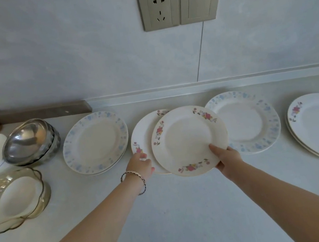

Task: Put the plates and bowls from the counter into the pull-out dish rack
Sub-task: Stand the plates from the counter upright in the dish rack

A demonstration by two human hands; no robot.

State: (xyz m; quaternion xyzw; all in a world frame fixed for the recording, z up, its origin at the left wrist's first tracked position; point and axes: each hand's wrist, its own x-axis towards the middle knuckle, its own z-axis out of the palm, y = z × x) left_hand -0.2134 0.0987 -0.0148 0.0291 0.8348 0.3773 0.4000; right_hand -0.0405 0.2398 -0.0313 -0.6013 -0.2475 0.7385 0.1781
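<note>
1. My right hand (227, 157) gripped the near rim of the upper rose plate (188, 140), thumb on top, plate tilted.
2. My left hand (140, 165) (bracelet at wrist) clasped the edge of the lower rose plate (141, 136), partly under the first, on the worktop (179, 211).
3. Blue-rimmed plates (95, 143) and steel bowls (30, 141) lay to the left.

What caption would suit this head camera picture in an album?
Right hand lifts a red-flowered plate off its twin, which the left hand grips, on the counter.
</note>
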